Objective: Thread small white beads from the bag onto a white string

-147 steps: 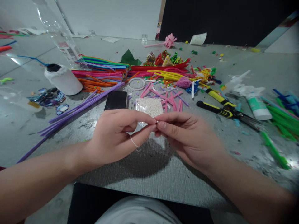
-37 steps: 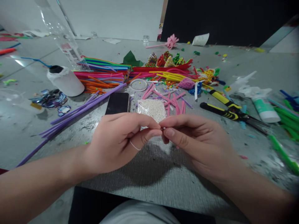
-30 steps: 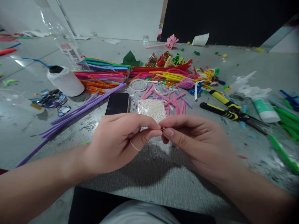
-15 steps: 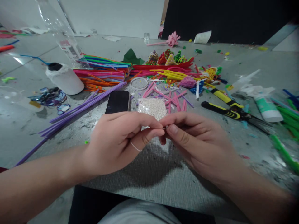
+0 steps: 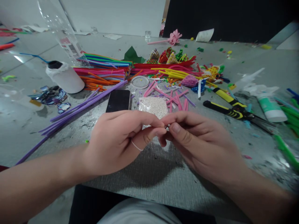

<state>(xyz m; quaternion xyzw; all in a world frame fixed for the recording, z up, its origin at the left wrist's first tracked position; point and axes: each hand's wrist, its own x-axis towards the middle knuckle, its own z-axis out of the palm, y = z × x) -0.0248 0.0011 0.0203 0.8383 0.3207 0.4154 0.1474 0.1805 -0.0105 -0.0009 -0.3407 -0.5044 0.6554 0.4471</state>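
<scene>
The left hand (image 5: 119,140) and the right hand (image 5: 201,143) had stayed almost where they were a moment before, with fingertips meeting above the counter (image 5: 151,177). Only one small thing had changed. The two grips had pushed a little closer together, so the tiny shiny bit (image 5: 167,126) between them was nearly hidden.

The right hand's grip was pinched tight on that bit. The left hand's grip was pinched tight too. It seemed to hold the end of the white thread (image 5: 136,146) that looped round its thumb, but this was too small to be sure. The fiddly work at the fingertips was going on, not finished.

Just behind the grips lay a bag of white beads (image 5: 153,105), with a dark phone (image 5: 118,100) to its left. Far back and left of the grips was a clear bottle (image 5: 69,49), and its label was too blurry to read. Off to the right, the glue bottle (image 5: 271,107) showed no words that could be read.
</scene>
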